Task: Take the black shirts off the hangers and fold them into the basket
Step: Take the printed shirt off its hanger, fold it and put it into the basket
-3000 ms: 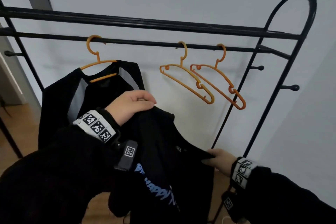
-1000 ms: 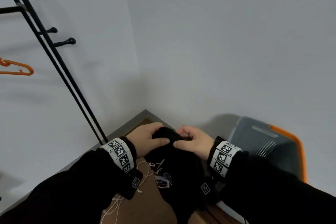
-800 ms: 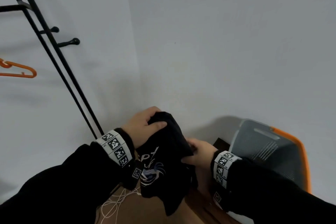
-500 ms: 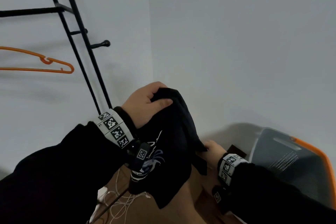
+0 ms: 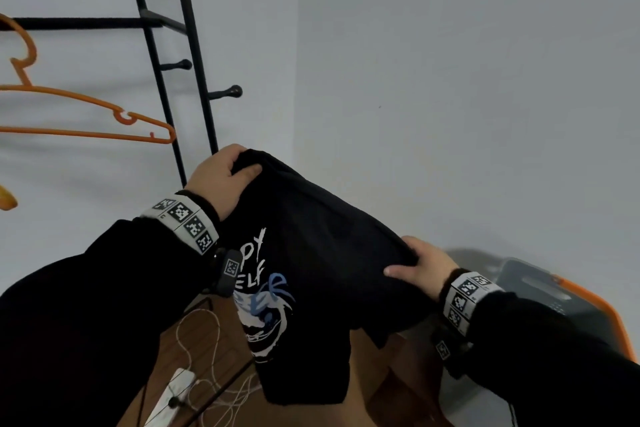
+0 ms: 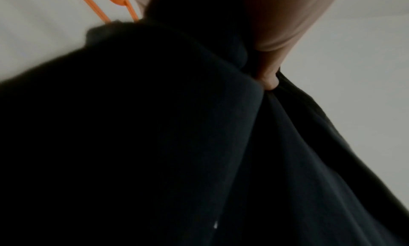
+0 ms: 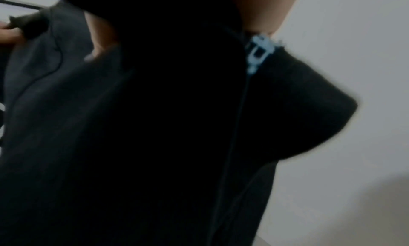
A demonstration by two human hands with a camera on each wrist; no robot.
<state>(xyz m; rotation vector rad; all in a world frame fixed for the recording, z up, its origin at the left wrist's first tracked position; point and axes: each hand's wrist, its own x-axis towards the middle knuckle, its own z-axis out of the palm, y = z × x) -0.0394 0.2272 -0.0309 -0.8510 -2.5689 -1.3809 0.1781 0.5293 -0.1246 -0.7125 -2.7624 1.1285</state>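
Note:
A black shirt (image 5: 311, 253) with a white and blue print hangs stretched between my two hands in front of the wall corner. My left hand (image 5: 225, 177) grips its upper end, thumb over the cloth. My right hand (image 5: 419, 267) grips the lower right end. Black cloth (image 6: 177, 145) fills the left wrist view, pinched under my left thumb (image 6: 268, 80). The right wrist view is likewise full of the shirt (image 7: 155, 127). The grey basket (image 5: 561, 291) with an orange rim stands on the floor at the lower right, just beyond my right wrist.
The black clothes rack (image 5: 187, 55) stands at the left with bare orange hangers (image 5: 114, 114) on its bar. White cables and a power strip (image 5: 183, 388) lie on the wooden floor under the shirt. Grey walls meet in a corner ahead.
The hands, which held the bunched shirt together a second ago, have drawn apart: the left went up and left, the right down and right, spreading the shirt. The view turned back toward the rack.

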